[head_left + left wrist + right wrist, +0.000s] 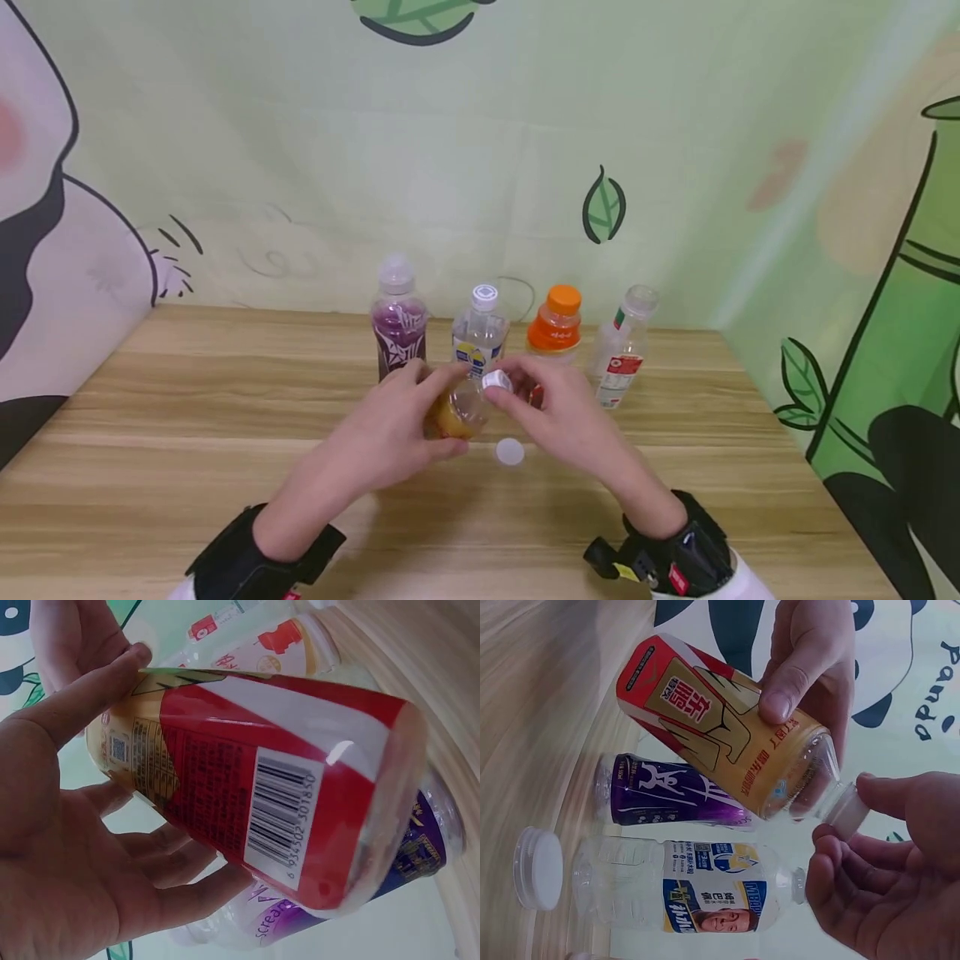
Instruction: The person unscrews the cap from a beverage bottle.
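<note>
- bottle (456,410) with the red and yellow label is off the worktop (225,467), tilted, held in mid-air in front of the row of four bottles.
- left hand (390,437) wraps the bottle's body, thumb on the top side and fingers curled underneath; the left wrist view shows the barcode panel facing the camera.
- right hand (558,408) pinches the white cap (497,382) at the neck between thumb and fingertips, the other fingers loosely curved.
- in the right wrist view the cap (849,811) sits on the bottle's mouth; whether it is threaded on or loose cannot be told.
- loose white lid (510,452) lies flat on the worktop just below the hands, apart from both.
- behind stand a purple bottle (399,321), a clear bottle with a white cap (480,333), an orange-capped bottle (555,329) and a clear uncapped-looking bottle (624,346).
- to do this step well, my judgement: keep the left grip firm on the labelled middle so the body does not spin, but not so hard that the thin wall buckles.
- keep the cap square to the neck and turn from the fingertips; a slanted cap would likely bind on the thread.
- working close to the row behind, keep elbows in so none of them gets knocked.
</note>
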Available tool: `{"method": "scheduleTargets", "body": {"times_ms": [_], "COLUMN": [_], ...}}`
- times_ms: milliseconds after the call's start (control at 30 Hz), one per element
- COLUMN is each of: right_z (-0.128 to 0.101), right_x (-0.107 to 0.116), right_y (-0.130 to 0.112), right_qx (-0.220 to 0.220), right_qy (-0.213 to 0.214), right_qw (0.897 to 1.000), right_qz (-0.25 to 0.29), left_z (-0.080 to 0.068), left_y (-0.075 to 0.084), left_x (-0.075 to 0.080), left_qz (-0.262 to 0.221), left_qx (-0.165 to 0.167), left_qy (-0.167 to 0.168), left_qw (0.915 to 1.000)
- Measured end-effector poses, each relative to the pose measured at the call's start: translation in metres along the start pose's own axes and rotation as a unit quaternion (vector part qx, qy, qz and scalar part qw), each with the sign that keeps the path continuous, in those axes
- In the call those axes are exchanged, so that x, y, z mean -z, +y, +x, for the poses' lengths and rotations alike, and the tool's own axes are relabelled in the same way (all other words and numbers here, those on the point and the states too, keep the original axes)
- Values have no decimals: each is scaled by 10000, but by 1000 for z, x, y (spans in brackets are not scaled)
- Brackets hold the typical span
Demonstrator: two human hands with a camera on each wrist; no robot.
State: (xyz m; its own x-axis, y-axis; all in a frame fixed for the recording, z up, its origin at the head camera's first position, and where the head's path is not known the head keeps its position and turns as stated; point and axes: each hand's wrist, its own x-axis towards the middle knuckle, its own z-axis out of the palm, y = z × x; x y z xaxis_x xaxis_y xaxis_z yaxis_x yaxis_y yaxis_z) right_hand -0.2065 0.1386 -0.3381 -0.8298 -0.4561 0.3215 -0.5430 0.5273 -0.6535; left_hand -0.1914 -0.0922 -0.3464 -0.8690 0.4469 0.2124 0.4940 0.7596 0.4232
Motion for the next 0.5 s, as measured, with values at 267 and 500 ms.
{"method": "scheduleTargets", "body": {"times_ms": [267, 500], "right_z": [1, 0], "right_x": [0, -3], "right_y": [4, 4], "right_qx": [54, -56], "right_qy": [478, 621], "right_qw": [9987, 9975], "right_qz": [159, 320], "left_z": [-2, 0], "left_y": [0, -2], "left_x": [0, -1], "left_qz": [-56, 5], "left_qx": [102, 91], "left_qy": [168, 230], "left_qw": [9998, 9997]}}
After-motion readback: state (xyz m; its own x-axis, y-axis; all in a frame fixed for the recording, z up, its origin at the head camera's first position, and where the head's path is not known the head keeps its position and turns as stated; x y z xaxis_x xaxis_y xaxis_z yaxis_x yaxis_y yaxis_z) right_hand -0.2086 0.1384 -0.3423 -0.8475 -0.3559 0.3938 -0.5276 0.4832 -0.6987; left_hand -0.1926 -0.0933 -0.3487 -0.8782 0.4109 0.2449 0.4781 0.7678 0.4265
